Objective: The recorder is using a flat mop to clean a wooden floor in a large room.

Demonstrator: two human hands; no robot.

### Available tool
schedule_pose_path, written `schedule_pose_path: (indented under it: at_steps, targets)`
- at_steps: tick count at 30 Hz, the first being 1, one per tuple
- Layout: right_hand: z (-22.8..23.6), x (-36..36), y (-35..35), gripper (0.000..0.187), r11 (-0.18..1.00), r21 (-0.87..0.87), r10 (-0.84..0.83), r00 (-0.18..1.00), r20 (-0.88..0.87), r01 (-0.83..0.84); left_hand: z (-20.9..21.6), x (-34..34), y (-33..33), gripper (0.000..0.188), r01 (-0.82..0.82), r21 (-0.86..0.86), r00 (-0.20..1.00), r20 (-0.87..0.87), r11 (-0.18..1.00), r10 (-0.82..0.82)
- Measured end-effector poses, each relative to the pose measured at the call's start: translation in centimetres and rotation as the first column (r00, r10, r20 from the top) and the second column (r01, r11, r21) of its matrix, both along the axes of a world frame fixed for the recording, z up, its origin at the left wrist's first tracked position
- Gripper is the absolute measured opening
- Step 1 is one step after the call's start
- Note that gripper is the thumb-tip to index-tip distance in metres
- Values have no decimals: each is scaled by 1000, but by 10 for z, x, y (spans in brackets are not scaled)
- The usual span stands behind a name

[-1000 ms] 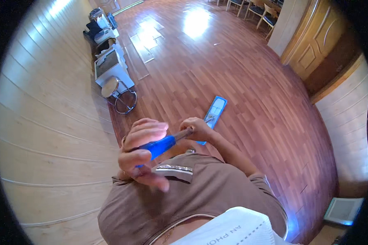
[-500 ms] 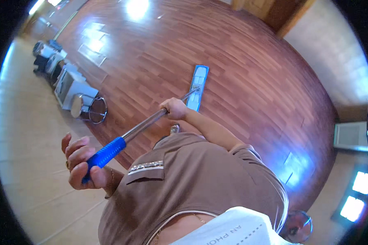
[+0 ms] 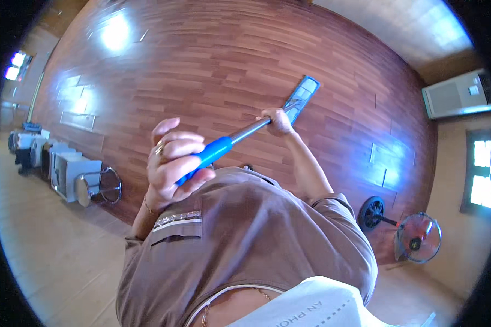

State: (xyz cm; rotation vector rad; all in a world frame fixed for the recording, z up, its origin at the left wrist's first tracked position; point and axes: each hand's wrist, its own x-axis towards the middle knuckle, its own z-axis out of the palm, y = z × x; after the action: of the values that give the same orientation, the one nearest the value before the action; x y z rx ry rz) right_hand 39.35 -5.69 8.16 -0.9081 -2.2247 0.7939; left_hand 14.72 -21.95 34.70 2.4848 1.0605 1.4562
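A flat floor mop has a blue ribbed grip [image 3: 215, 150], a metal pole [image 3: 250, 132] and a long flat head [image 3: 306, 91] edged in blue. Its head rests on the wood-look floor ahead of me, slightly right. My left hand [image 3: 171, 159] holds the end of the grip between thumb and index finger, the other fingers loosely curled and partly lifted. Farther down, my right hand [image 3: 279, 121] wraps around the pole near the head, arm stretched out. The pole slants from the left hand up and to the right.
A round stool [image 3: 84, 189] with metal legs stands at the left, beside a row of white boxy items [image 3: 71, 173] along the wall. To the right are a standing fan [image 3: 417, 240] and a white wall-side unit [image 3: 457, 94]. Light reflects off the wooden floor [image 3: 202, 65].
My view has turned, so the stool and boxes sit farther left and the fan shows fully. Both hands and the mop appear farther right, and the mop head is tilted more. Both grips stay.
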Motion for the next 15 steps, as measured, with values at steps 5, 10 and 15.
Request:
schedule_pose_path:
  at_steps: [5, 10, 15]
  targets:
    - [-21, 77, -4, 32, 957, -1, -288, 956, 56, 289, -14, 41, 47, 31, 183, -62, 983, 35, 981, -181]
    - [-36, 131, -35, 32, 870, 47, -492, 870, 17, 491, -22, 76, 69, 36, 420, -159, 908, 77, 894, -413]
    - [-41, 159, -66, 23, 740, -77, -672, 736, -78, 668, -15, 96, 81, 41, 598, -422, 798, 233, 681, -556]
